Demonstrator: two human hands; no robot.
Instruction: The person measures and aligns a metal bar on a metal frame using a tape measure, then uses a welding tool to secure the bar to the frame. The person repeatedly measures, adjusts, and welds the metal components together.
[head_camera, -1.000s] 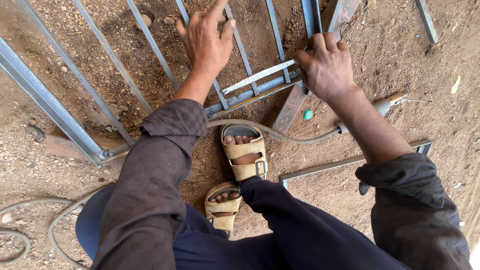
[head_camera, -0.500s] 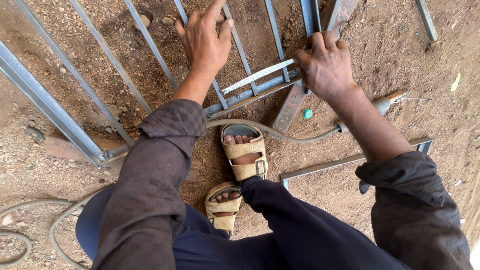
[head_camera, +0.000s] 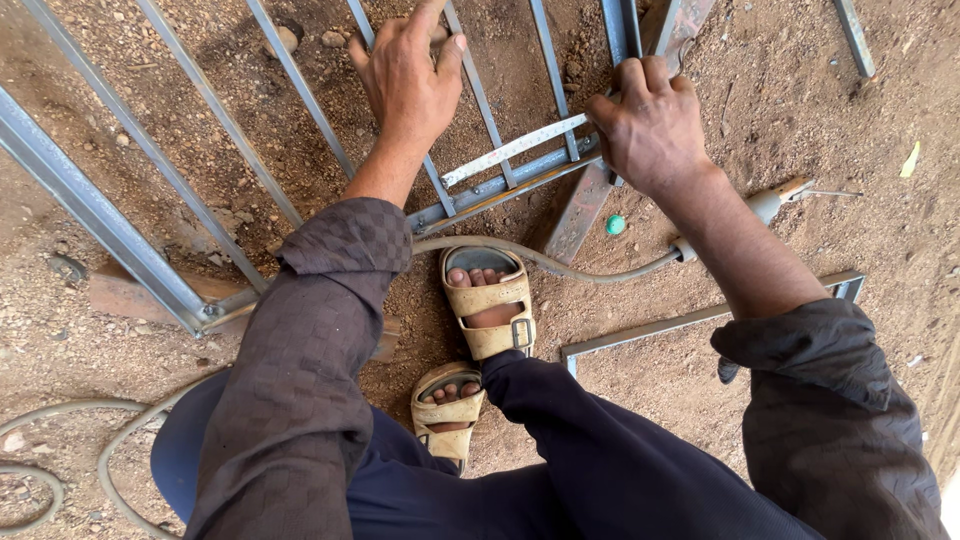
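A grey metal grille frame (head_camera: 95, 215) with several thin bars lies flat on the sandy ground. My left hand (head_camera: 408, 80) rests spread over one bar (head_camera: 470, 75) near the top of the view. My right hand (head_camera: 650, 125) is closed on the end of a flat metal ruler (head_camera: 512, 150) that lies slanted across the bars, just above the frame's lower rail (head_camera: 500, 187). A rusty flat steel strip (head_camera: 578, 212) slopes under the rail below my right hand.
My two sandalled feet (head_camera: 487, 300) stand just below the rail. A grey cable (head_camera: 560, 265) runs from a welding electrode holder (head_camera: 770, 200) at the right. A small green cap (head_camera: 615, 225) lies in the dirt. An angle bar (head_camera: 690, 322) lies at the lower right; a cable loops at the lower left (head_camera: 60, 440).
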